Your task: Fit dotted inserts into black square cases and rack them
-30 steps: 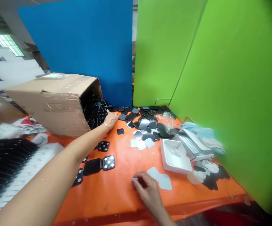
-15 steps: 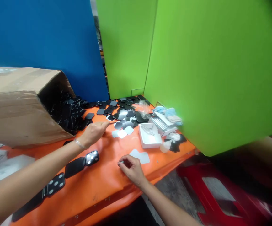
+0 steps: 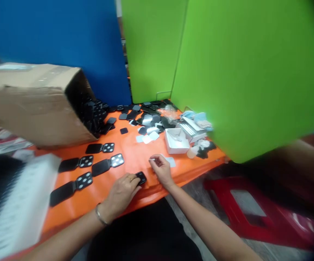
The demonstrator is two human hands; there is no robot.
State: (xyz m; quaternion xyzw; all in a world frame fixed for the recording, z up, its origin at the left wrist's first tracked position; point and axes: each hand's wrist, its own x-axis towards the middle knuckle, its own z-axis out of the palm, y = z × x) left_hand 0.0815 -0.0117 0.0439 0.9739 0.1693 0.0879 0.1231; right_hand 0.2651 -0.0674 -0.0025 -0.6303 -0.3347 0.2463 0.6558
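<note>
My left hand (image 3: pixel 122 191), with a ring and a bracelet, is closed on a small black folding case (image 3: pixel 141 178) near the table's front edge; its fingers cover much of the case. To its right, my right hand (image 3: pixel 161 169) pinches a tiny pale thing too small to name. Behind the right hand lie thin whitish sheets (image 3: pixel 171 161). Unfolded black cases, such as one with white dots on its end (image 3: pixel 117 160), rest left of my hands. A loose pile of black and grey rounded-square pieces (image 3: pixel 146 123) is spread farther back.
A tipped cardboard box (image 3: pixel 32 108) full of black pieces stands at the left. White open box (image 3: pixel 182 149) and a carton of thin strips (image 3: pixel 193 133) sit at the right. Blue (image 3: pixel 64 43) and green panels (image 3: pixel 227 65) wall the back. A red stool (image 3: pixel 235 210) is below right.
My left hand has come back from the pile to the front edge, bringing a black case beside my right hand. My right hand keeps its pinch. The view has shifted.
</note>
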